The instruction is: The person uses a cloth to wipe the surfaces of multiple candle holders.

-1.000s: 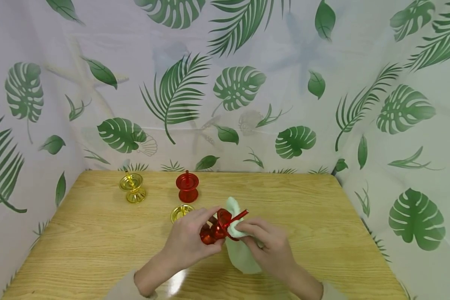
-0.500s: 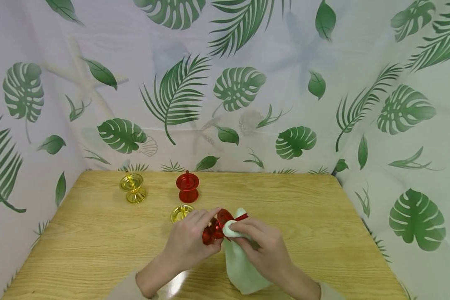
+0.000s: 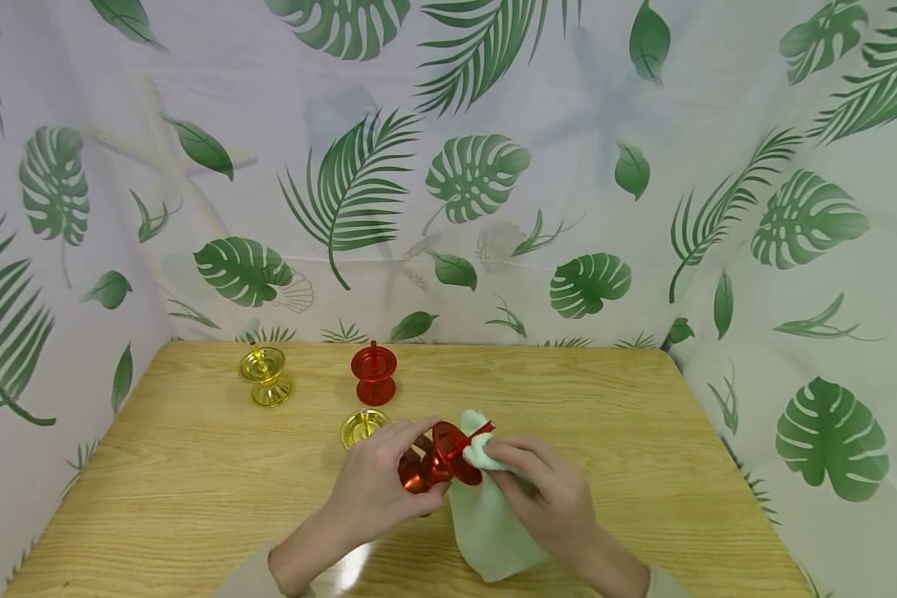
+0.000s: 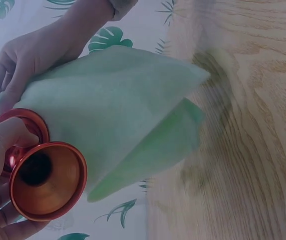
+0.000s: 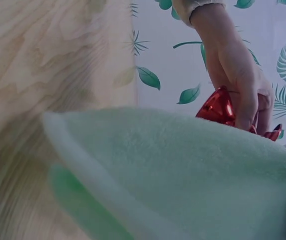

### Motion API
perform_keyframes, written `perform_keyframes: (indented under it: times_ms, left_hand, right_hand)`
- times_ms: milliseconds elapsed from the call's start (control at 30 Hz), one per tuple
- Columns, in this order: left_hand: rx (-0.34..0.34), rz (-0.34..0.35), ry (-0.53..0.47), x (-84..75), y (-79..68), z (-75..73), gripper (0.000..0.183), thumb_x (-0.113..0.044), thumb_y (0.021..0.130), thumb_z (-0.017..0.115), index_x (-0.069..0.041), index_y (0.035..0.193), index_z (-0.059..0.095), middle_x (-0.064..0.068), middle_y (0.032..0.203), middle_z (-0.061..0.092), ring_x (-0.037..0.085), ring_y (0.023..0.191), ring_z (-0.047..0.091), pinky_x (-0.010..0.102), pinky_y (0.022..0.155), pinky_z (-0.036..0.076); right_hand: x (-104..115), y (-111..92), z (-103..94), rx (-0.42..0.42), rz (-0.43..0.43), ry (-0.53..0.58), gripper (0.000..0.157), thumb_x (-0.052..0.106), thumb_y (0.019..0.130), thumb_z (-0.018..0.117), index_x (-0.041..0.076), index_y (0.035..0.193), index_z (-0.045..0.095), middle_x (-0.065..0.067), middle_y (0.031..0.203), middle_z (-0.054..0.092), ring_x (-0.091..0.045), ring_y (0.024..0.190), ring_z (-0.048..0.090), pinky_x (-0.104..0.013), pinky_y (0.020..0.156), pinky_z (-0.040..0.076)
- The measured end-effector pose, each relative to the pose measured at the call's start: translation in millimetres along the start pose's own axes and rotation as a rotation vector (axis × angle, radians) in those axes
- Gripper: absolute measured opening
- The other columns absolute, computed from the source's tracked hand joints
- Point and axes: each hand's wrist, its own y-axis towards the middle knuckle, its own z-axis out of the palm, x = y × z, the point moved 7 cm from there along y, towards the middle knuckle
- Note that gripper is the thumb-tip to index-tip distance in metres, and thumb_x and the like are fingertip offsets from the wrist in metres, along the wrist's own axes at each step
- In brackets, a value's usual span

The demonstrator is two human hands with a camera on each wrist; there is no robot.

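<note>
A shiny red candle holder (image 3: pixel 467 473) is tilted in my left hand (image 3: pixel 377 477), which grips it round its waist between thumb and fingers. Its dish and thin spike point right, toward my right hand (image 3: pixel 546 490). My right hand pinches a pale green cloth (image 3: pixel 489 531) against the spike, and the rest of the cloth hangs below. In the left wrist view the hollow base (image 4: pixel 65 185) of the holder faces the camera, with the spike hidden. The cloth (image 5: pixel 158 165) covers much of the right wrist view, hiding most of the right fingers.
Another red candle holder (image 3: pixel 375 390) stands upright toward the back of the wooden table (image 3: pixel 643 432). To its left is a gold one (image 3: pixel 272 389). A second gold holder (image 3: pixel 355 428) sits partly hidden behind the left hand. A leaf-print sheet (image 3: pixel 508 241) surrounds the table.
The right hand with the cloth moved in onto the dish, then back right along the spike. The cloth's loose end hangs lower than a second ago. The left hand keeps its grip, turning the holder slightly.
</note>
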Motion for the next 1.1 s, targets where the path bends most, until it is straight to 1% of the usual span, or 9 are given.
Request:
perform_keyframes:
  times_ms: [100,333,533,633,733,833,900,1000,1100]
  left_hand:
    - [0.007,-0.011,-0.007,0.3,0.1,-0.1,0.065,-0.014,0.07,0.089,-0.007,0.132,0.069,0.0,0.1,0.077,0.008,0.08,0.071,0.014,0.068,0.057]
    - [0.013,-0.035,-0.054,0.1,-0.5,0.6,0.064,-0.013,0.07,0.088,-0.006,0.131,0.069,0.001,0.1,0.077,0.008,0.078,0.072,0.015,0.068,0.058]
    - [0.038,-0.119,-0.233,2.7,-0.8,5.3,0.063,-0.009,0.074,0.087,-0.008,0.133,0.068,0.003,0.101,0.077,0.005,0.077,0.074,0.019,0.068,0.061]
    - [0.034,-0.133,-0.293,3.5,-1.4,5.6,0.063,-0.006,0.074,0.087,-0.008,0.134,0.068,0.004,0.102,0.077,0.005,0.078,0.074,0.023,0.069,0.063]
    - [0.01,-0.105,-0.267,3.1,-2.9,3.0,0.064,-0.005,0.073,0.087,-0.009,0.134,0.068,0.004,0.106,0.077,0.008,0.085,0.073,0.025,0.074,0.063]
    - [-0.018,-0.057,-0.181,2.2,-4.4,0.2,0.066,-0.006,0.071,0.088,-0.01,0.134,0.068,0.003,0.111,0.077,0.012,0.094,0.073,0.028,0.082,0.063]
    - [-0.033,-0.021,-0.118,1.4,-5.0,-1.4,0.068,-0.008,0.07,0.09,-0.011,0.134,0.068,0.001,0.113,0.077,0.014,0.099,0.072,0.028,0.084,0.062]
    - [-0.052,0.073,-0.049,-1.6,-4.4,-1.9,0.069,-0.007,0.068,0.091,-0.011,0.133,0.068,0.001,0.111,0.076,0.014,0.099,0.071,0.027,0.083,0.062]
    - [-0.074,0.191,0.053,-6.8,-4.1,-1.6,0.07,-0.009,0.067,0.093,-0.011,0.132,0.069,0.0,0.106,0.076,0.013,0.096,0.07,0.022,0.079,0.061]
  right_hand:
    - [-4,2,-6.6,-0.055,0.019,0.006,0.023,0.017,0.102,0.07,-0.005,0.101,0.076,-0.017,0.092,0.075,-0.019,0.077,0.075,-0.012,0.079,0.059]
    - [-7,7,-12.4,-0.132,0.04,0.022,0.024,0.017,0.1,0.073,-0.007,0.097,0.076,-0.019,0.089,0.076,-0.019,0.081,0.077,-0.014,0.085,0.06]
    - [-3,2,-7.0,-0.161,-0.006,0.069,0.024,0.014,0.098,0.075,-0.01,0.094,0.075,-0.02,0.088,0.074,-0.022,0.08,0.075,-0.014,0.087,0.06]
    - [-3,0,-5.2,-0.16,-0.011,0.109,0.022,0.011,0.098,0.075,-0.011,0.095,0.074,-0.021,0.089,0.074,-0.02,0.084,0.075,-0.015,0.088,0.06]
    - [-7,-3,-4.7,-0.137,0.052,0.198,0.02,0.008,0.097,0.075,-0.012,0.098,0.073,-0.021,0.092,0.075,-0.012,0.094,0.076,-0.016,0.088,0.06]
    - [-16,-6,-5.8,-0.097,0.183,0.274,0.013,-0.002,0.092,0.076,-0.01,0.103,0.074,-0.019,0.097,0.078,-0.005,0.101,0.076,-0.016,0.086,0.06]
    - [-22,-7,-7.4,-0.068,0.275,0.31,0.017,-0.011,0.088,0.075,-0.007,0.105,0.075,-0.014,0.101,0.08,-0.003,0.101,0.076,-0.016,0.084,0.061]
    - [-31,-5,-9.7,-0.017,0.367,0.366,0.029,-0.022,0.082,0.074,-0.005,0.105,0.076,-0.003,0.104,0.081,-0.001,0.097,0.076,-0.016,0.079,0.061]
    - [-39,-2,-10.4,0.053,0.441,0.392,0.028,-0.021,0.084,0.073,-0.003,0.106,0.077,0.007,0.105,0.079,0.001,0.095,0.075,-0.015,0.076,0.06]
